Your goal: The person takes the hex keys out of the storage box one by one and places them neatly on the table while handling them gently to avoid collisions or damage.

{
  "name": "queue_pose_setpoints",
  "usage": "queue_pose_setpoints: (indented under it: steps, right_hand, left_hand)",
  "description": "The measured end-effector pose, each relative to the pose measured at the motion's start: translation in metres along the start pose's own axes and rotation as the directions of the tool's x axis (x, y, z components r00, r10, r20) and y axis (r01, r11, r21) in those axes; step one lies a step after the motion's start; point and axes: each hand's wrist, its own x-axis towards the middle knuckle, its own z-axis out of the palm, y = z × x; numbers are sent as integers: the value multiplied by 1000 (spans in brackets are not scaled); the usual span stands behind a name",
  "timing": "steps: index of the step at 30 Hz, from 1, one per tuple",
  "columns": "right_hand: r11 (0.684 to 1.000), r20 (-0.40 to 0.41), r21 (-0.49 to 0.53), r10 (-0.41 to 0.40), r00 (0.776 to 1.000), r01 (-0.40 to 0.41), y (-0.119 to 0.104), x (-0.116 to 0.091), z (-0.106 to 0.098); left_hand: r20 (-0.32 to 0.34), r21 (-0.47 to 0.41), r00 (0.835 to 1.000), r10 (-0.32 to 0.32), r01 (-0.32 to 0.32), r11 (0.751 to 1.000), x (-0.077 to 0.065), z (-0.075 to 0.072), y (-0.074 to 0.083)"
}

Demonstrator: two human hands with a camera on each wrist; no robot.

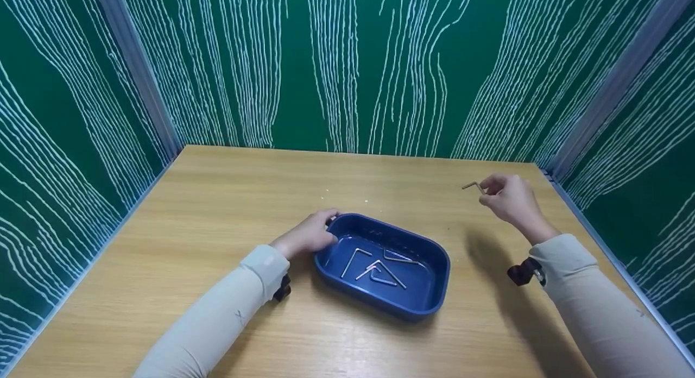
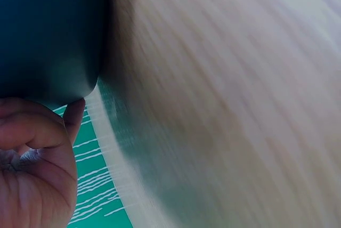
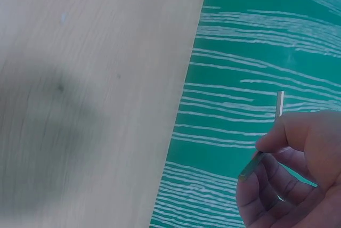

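Note:
A dark blue oblong tray (image 1: 380, 304) stands on the wooden table, turned at a slant. Several L-shaped hex keys (image 1: 392, 275) lie loose on its floor. My left hand (image 1: 310, 234) grips the tray's left end, thumb over the rim and fingers outside; the left wrist view shows the fingers against the tray wall (image 2: 50, 41). Up and to the right of the tray, my right hand (image 1: 510, 199) pinches one L-shaped hex key (image 1: 469, 186) between thumb and fingers, raised above the table. In the right wrist view both ends of this hex key (image 3: 280, 103) stick out past the fingers.
The wooden table (image 1: 217, 204) has a few tiny pale specks behind the tray. Green panels with white wavy lines (image 1: 380, 68) enclose the back and both sides, joined by grey corner posts (image 1: 138, 68). The right forearm casts a shadow on the table.

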Motion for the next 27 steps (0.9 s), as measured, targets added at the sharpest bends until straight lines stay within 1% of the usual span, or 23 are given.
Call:
queue_pose_setpoints:
  steps: [3,10,14,18,27]
  right_hand:
    - [1000,2,4,16,1000,-16,8,2,-1]
    - [998,-13,-28,57,998,-57,25,5,-3]
    - [996,2,5,94,996,-94,35,5,-5]
    - [993,7,25,111,994,-111,43,4,-5]
    - [989,20,10,148,989,-148,60,4,-4]
  left_hand:
    - [-1,3,1000,0,0,1000,-1,0,0]
    - [2,-11,1000,-7,7,1000,0,0,0]
    - [-1,-9,1000,-11,11,1000,2,1,-1]
    - [-4,-8,1000,-7,7,1000,2,1,-1]
    - [-9,3,1000,5,-5,1000,0,0,-1]
